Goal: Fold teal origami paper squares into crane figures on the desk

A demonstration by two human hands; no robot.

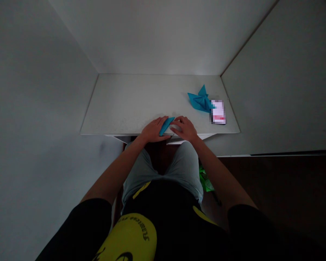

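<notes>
A folded blue paper (167,125) lies at the near edge of the white table (130,105). My left hand (153,129) rests on its left side with fingers pressed flat on it. On the right side, my right hand (186,128) lies with fingers curved down against the paper and table. Both hands hold the paper down between them. A finished blue origami figure (200,99) sits farther back on the right.
A small pink and white card or phone (218,112) lies just right of the origami figure. White walls close in the table on the left, back and right. Something green (205,179) lies on the dark floor by my right leg.
</notes>
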